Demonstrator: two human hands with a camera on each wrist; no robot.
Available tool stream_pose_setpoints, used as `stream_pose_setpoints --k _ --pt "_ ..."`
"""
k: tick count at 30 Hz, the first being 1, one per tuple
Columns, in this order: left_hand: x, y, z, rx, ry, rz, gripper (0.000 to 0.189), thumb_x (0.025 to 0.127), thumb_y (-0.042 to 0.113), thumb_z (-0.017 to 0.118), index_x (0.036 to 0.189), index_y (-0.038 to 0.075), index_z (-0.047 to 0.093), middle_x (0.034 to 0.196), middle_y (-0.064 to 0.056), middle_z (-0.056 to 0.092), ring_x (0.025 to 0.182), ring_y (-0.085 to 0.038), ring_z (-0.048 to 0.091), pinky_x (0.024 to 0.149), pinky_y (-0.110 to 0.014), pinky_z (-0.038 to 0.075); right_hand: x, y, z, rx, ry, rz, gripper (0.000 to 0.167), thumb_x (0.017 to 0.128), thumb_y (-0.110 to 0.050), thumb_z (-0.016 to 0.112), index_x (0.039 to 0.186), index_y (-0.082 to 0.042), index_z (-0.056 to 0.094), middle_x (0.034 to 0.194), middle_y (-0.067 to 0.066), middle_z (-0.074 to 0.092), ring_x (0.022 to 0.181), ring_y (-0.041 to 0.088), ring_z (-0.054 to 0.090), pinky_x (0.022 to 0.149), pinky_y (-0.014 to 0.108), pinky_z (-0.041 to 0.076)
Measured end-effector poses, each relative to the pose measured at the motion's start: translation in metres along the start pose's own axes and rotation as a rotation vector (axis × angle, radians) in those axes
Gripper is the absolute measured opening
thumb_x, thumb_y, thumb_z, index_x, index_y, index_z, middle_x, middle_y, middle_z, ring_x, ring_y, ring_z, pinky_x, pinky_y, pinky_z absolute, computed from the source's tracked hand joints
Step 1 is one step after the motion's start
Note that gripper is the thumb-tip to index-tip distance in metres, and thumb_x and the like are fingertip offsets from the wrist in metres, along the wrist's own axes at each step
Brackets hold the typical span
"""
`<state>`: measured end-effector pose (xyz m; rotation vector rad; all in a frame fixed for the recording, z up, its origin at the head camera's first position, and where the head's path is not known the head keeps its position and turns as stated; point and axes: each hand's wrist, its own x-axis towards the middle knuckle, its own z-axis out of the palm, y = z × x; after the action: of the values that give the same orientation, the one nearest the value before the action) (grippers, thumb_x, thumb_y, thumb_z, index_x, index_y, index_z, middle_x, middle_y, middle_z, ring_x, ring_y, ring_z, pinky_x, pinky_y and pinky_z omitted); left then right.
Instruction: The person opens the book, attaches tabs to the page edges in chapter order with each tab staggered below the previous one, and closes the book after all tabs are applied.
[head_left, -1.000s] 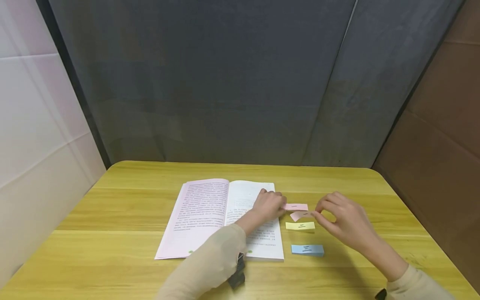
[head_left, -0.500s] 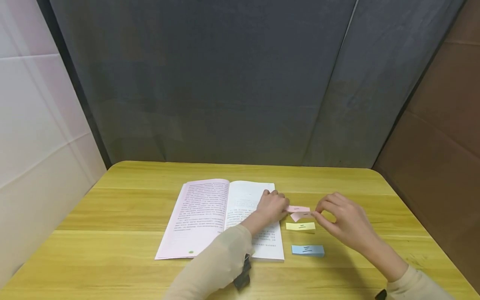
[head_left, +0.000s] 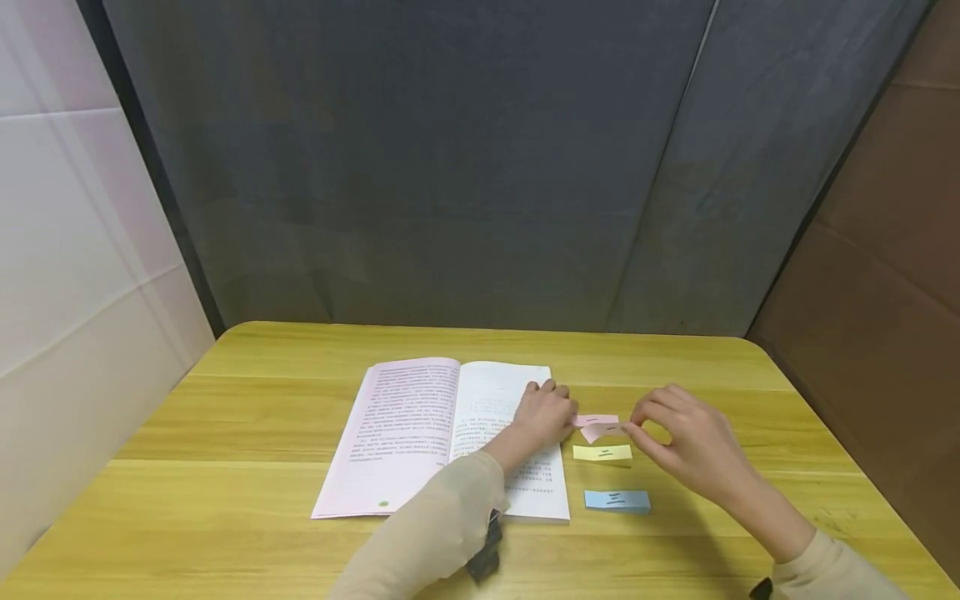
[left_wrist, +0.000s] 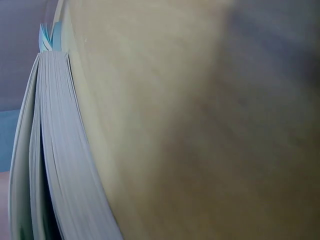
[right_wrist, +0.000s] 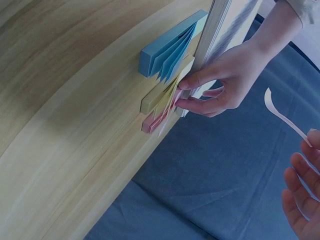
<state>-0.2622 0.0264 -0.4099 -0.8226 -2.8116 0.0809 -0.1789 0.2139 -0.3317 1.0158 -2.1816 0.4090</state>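
The right grip (head_left: 686, 442) pinched a curly pink slip (head_left: 597, 432); the left grip (head_left: 545, 414) pinched the pink pad (head_left: 598, 419), right of the book (head_left: 408, 433). A loose pinch might have dropped the slip.

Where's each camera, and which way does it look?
Head: on the head, facing forward and down at the table and open book; left hand, right hand and sleeves show.
Left wrist: worn there, facing the book's page edges and table; neither hand shows clearly.
Right wrist: worn there, facing the blue pad, yellow pad and pink pad; both hands show, the right pinching a pink strip.
Shared: head and right wrist both show the hands and pads.
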Motion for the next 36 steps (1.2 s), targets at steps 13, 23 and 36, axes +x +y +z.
stream_pose_setpoints --k 13,23,36 --pt "-0.015 -0.013 -0.010 -0.088 0.075 0.028 0.028 0.082 0.038 0.057 0.104 0.022 0.064 0.100 0.005 0.055 0.090 -0.014 0.047 0.078 -0.034 0.036 0.002 -0.001 0.003 0.004 -0.002 0.011 0.017 0.080 -0.029 0.059 0.069 -0.017 0.059 0.076 -0.007 0.057 0.072 0.009 0.052 0.050 0.026 0.044" --pt "-0.030 -0.028 -0.031 -0.190 0.143 0.039 0.028 0.082 0.035 0.057 0.105 0.020 0.063 0.105 0.003 0.055 0.096 -0.015 0.047 0.083 -0.034 0.035 0.008 -0.001 0.006 0.021 0.057 0.026 0.016 0.079 -0.027 0.057 0.068 -0.015 0.058 0.074 -0.006 0.058 0.070 0.010 0.052 0.048 0.026 0.043" --pt "-0.060 -0.047 -0.066 -0.216 0.315 0.097 0.023 0.082 0.031 0.058 0.100 0.018 0.064 0.097 0.005 0.058 0.091 -0.015 0.052 0.083 -0.038 0.036 0.022 -0.004 0.011 0.053 0.112 0.073 0.010 0.071 -0.013 0.066 0.069 -0.018 0.057 0.075 -0.006 0.058 0.072 0.013 0.054 0.053 0.029 0.045"
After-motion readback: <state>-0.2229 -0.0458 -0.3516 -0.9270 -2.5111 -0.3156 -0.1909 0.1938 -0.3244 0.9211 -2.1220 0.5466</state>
